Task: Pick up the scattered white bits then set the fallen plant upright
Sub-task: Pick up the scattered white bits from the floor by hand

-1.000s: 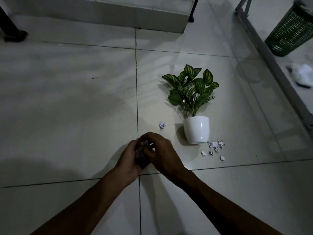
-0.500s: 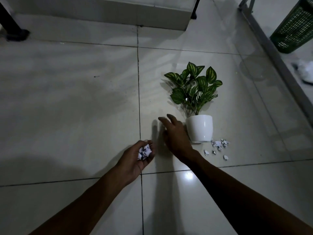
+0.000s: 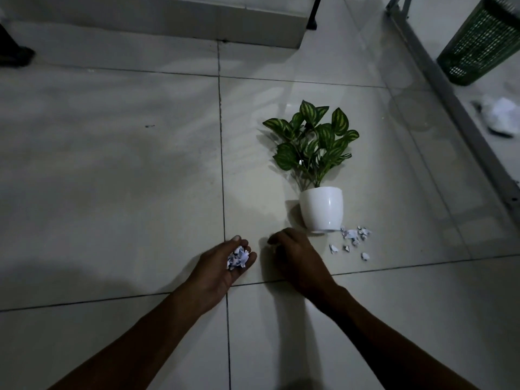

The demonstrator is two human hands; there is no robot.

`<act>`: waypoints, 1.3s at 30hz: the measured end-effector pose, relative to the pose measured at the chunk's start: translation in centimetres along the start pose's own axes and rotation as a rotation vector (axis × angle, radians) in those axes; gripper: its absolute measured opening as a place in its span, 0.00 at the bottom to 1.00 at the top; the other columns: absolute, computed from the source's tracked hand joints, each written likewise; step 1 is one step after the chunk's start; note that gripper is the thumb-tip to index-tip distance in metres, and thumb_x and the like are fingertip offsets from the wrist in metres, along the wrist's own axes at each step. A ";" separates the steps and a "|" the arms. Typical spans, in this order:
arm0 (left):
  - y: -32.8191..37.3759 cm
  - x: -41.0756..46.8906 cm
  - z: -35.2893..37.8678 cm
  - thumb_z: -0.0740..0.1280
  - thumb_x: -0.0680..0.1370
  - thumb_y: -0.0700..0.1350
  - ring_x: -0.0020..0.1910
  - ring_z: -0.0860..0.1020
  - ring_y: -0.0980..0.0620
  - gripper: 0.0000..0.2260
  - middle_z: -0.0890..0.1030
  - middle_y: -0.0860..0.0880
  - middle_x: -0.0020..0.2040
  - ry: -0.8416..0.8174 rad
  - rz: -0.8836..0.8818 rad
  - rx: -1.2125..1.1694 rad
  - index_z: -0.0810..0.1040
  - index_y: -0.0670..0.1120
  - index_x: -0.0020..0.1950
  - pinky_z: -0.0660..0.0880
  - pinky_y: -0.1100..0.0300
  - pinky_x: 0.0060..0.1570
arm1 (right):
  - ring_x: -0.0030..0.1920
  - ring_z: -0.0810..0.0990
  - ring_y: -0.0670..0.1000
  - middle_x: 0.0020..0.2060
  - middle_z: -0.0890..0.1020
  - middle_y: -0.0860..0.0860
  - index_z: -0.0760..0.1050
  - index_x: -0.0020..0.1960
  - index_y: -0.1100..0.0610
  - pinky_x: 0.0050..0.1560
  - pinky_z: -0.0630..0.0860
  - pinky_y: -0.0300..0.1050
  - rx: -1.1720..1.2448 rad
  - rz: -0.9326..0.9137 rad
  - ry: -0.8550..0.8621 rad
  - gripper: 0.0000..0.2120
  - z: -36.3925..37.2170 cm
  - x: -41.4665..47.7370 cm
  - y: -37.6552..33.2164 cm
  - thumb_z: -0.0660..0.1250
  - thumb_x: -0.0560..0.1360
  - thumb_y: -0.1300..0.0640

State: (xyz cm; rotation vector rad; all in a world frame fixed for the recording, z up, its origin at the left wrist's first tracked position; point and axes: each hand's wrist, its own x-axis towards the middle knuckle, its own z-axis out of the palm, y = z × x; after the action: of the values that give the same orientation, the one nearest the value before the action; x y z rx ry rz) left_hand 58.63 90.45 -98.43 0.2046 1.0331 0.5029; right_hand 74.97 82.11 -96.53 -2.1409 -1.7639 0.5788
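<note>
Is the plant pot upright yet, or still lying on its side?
On its side: the white pot lies on the floor tiles, leaves spread flat along them.

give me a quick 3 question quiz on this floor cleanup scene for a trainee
1. True or false: the plant pot stands upright on the floor.
2. Which hand holds gathered white bits? A) left hand B) right hand C) neither
3. Fill in: the loose bits still on the tiles lie just beside the pot's ____ (rim or base).

Key:
1. False; it lies on its side, leaves pointing away from the person.
2. A; the white bits sit in its cupped palm.
3. Base.
</note>
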 end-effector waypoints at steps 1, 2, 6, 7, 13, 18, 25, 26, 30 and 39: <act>-0.2 -0.1 0.2 0.67 0.77 0.39 0.35 0.84 0.50 0.06 0.85 0.45 0.35 -0.001 0.003 0.006 0.80 0.37 0.43 0.83 0.54 0.40 | 0.55 0.75 0.57 0.58 0.78 0.56 0.76 0.62 0.60 0.48 0.77 0.52 -0.054 -0.032 -0.006 0.14 0.3 -0.5 -0.2 0.64 0.77 0.64; -0.4 0.0 0.3 0.67 0.77 0.39 0.37 0.84 0.50 0.06 0.85 0.45 0.36 0.005 0.006 0.015 0.80 0.37 0.43 0.83 0.53 0.42 | 0.55 0.75 0.57 0.58 0.77 0.56 0.75 0.63 0.59 0.46 0.77 0.51 -0.111 -0.058 -0.009 0.15 0.6 -0.8 -0.5 0.63 0.77 0.64; -0.7 -0.4 0.8 0.66 0.78 0.39 0.45 0.82 0.47 0.06 0.83 0.43 0.43 0.035 0.018 0.056 0.80 0.37 0.47 0.80 0.53 0.47 | 0.55 0.73 0.56 0.57 0.74 0.56 0.72 0.61 0.58 0.44 0.76 0.48 -0.180 -0.028 -0.031 0.12 2.0 -2.1 -0.7 0.62 0.78 0.60; -0.7 -0.5 0.8 0.66 0.78 0.40 0.46 0.81 0.46 0.06 0.82 0.42 0.45 0.038 0.019 0.071 0.79 0.37 0.48 0.79 0.53 0.47 | 0.55 0.73 0.55 0.56 0.74 0.55 0.73 0.60 0.57 0.46 0.75 0.45 -0.144 -0.001 -0.030 0.11 2.2 -2.3 -0.6 0.61 0.79 0.59; -1.1 -0.9 1.2 0.62 0.79 0.41 0.46 0.81 0.43 0.10 0.83 0.39 0.45 0.022 -0.008 0.126 0.80 0.36 0.45 0.83 0.56 0.41 | 0.47 0.75 0.43 0.51 0.77 0.51 0.77 0.58 0.58 0.48 0.70 0.27 0.288 0.170 0.187 0.12 1.5 -2.1 -1.8 0.65 0.76 0.68; -1.7 -0.6 2.6 0.59 0.80 0.49 0.25 0.81 0.51 0.20 0.81 0.46 0.24 -0.040 -0.073 0.088 0.80 0.44 0.32 0.81 0.59 0.35 | 0.50 0.78 0.47 0.50 0.80 0.51 0.77 0.57 0.56 0.51 0.75 0.38 0.464 0.073 0.256 0.10 0.4 -2.5 -5.2 0.66 0.77 0.62; -3.5 -0.3 3.8 0.65 0.77 0.49 0.30 0.82 0.55 0.10 0.83 0.48 0.31 -0.116 -0.091 0.195 0.79 0.43 0.47 0.77 0.59 0.38 | 0.60 0.74 0.49 0.59 0.79 0.51 0.75 0.65 0.56 0.59 0.75 0.43 0.439 0.081 0.202 0.18 -0.6 -4.8 -4.3 0.65 0.76 0.63; -3.9 -0.2 4.1 0.65 0.78 0.49 0.27 0.82 0.55 0.10 0.82 0.48 0.28 -0.134 -0.113 0.190 0.79 0.43 0.45 0.78 0.60 0.35 | 0.59 0.75 0.49 0.58 0.79 0.51 0.76 0.64 0.56 0.59 0.75 0.43 0.471 0.083 0.224 0.17 -0.9 -5.1 -3.9 0.65 0.76 0.64; -4.6 -0.3 5.1 0.65 0.77 0.48 0.36 0.85 0.49 0.11 0.85 0.43 0.37 -0.186 -0.159 0.188 0.81 0.40 0.50 0.81 0.57 0.41 | 0.55 0.78 0.45 0.53 0.81 0.49 0.78 0.60 0.57 0.55 0.76 0.39 0.546 0.083 0.314 0.14 -1.7 -6.0 -2.4 0.64 0.76 0.65; -5.6 0.2 7.0 0.66 0.77 0.44 0.32 0.84 0.48 0.13 0.84 0.43 0.35 -0.184 -0.173 0.178 0.84 0.41 0.35 0.82 0.58 0.35 | 0.53 0.81 0.45 0.50 0.81 0.43 0.79 0.54 0.50 0.52 0.79 0.45 0.550 0.478 0.593 0.15 -2.4 -7.2 4.9 0.60 0.75 0.65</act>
State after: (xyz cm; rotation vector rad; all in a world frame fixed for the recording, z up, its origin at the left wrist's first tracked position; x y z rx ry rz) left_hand 66.43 86.16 -97.26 0.3105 0.9060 0.2301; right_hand 79.21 74.17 -95.96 -2.0262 -0.6867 0.4057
